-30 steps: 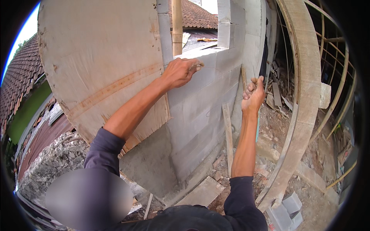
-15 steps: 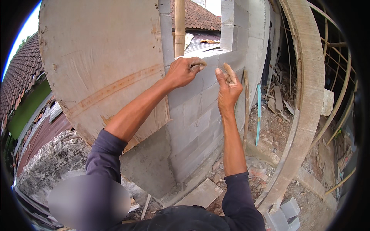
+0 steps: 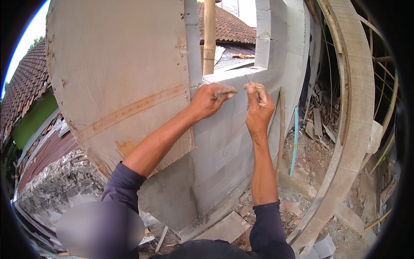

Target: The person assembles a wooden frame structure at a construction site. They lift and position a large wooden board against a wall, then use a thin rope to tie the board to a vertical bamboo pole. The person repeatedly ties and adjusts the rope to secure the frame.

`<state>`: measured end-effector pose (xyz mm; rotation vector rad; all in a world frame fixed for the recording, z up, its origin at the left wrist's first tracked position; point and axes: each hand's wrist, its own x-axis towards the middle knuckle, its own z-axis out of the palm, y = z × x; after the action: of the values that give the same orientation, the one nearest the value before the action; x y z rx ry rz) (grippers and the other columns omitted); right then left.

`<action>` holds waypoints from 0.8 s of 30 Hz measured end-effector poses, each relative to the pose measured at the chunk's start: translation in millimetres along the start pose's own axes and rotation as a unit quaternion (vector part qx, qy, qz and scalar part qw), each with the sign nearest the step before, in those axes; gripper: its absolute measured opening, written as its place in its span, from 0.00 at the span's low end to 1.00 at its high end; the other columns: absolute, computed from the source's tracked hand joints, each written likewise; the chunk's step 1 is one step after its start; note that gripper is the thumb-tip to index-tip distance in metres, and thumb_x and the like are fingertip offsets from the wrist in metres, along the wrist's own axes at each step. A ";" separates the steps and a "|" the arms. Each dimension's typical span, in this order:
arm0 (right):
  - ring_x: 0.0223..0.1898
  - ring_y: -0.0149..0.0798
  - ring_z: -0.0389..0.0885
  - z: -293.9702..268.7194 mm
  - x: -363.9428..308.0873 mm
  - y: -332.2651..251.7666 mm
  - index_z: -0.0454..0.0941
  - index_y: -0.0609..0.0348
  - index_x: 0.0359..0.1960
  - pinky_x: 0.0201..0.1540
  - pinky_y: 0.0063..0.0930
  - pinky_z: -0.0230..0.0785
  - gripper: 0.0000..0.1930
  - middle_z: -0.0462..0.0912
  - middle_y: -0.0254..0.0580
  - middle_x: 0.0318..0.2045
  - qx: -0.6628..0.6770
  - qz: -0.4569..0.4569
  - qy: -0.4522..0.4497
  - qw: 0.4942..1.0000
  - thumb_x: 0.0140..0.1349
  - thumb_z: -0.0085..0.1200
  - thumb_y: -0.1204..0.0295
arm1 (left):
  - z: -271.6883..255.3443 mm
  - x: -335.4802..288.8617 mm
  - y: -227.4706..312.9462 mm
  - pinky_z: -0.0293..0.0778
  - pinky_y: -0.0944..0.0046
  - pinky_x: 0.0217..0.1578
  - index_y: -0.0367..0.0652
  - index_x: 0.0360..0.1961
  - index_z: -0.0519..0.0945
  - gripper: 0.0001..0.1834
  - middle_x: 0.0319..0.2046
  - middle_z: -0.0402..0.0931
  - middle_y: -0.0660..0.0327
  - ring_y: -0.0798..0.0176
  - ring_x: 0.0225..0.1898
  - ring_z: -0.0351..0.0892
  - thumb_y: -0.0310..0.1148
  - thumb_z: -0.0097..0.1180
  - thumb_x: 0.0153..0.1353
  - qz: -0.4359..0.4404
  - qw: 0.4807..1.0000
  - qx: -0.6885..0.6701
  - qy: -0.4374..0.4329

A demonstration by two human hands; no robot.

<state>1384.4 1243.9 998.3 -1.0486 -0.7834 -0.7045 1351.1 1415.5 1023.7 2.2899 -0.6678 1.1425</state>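
Observation:
My left hand [image 3: 211,101], fingers curled into a pinch, is in front of the grey block wall [image 3: 217,136], just below the window opening's sill [image 3: 233,74]. A thin string [image 3: 231,125] hangs in a slack loop below its fingertips, against the wall. To its right, my right hand [image 3: 260,105] is raised with thumb and fingers pinched together. A short, thin, dark nail-like piece [image 3: 247,79] sticks up from that pinch; its exact kind is too small to tell. The two hands are close but apart. Pale dust covers the fingers.
A large plywood sheet [image 3: 116,64] stands at the left, its edge near my left wrist. A bamboo pole [image 3: 209,39] rises in the opening. At right are a wooden stick [image 3: 280,129], a light-blue strip [image 3: 295,142] and a long curved-looking timber [image 3: 351,99]. Rubble [image 3: 317,155] covers the ground.
My right hand has closed from a looser, spread-finger pose into a pinch, with a thin dark piece now showing above it. The view has shifted, so the wall sits lower and farther right.

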 end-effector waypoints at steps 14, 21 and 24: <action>0.27 0.21 0.68 -21.5 -23.2 -2.3 0.82 0.67 0.41 0.28 0.19 0.59 0.09 0.75 0.28 0.25 0.123 -0.001 0.004 0.992 0.67 0.62 0.72 | -18.6 19.3 28.5 0.76 0.62 0.39 0.38 0.46 0.84 0.10 0.36 0.84 0.58 0.67 0.34 0.78 0.28 0.55 0.68 -0.086 0.990 -0.096 0.048; 0.31 0.22 0.74 -3.1 30.5 -21.7 0.81 0.72 0.51 0.35 0.16 0.66 0.20 0.80 0.33 0.29 0.101 0.024 0.054 0.993 0.63 0.67 0.69 | -12.2 22.0 29.4 0.77 0.62 0.43 0.38 0.49 0.84 0.12 0.40 0.85 0.57 0.66 0.38 0.81 0.26 0.56 0.67 -0.055 0.995 -0.078 0.039; 0.32 0.23 0.76 1.8 39.3 -12.7 0.82 0.71 0.50 0.37 0.17 0.69 0.19 0.83 0.36 0.32 0.080 0.047 -0.025 0.995 0.64 0.66 0.68 | -10.2 18.6 24.3 0.77 0.63 0.46 0.38 0.50 0.84 0.12 0.42 0.85 0.58 0.66 0.41 0.81 0.26 0.57 0.67 -0.043 0.997 -0.068 0.021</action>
<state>1394.9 1236.0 1037.6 -0.9537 -0.8143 -0.5294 1340.0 1399.5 1049.4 2.1535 -0.6057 1.0681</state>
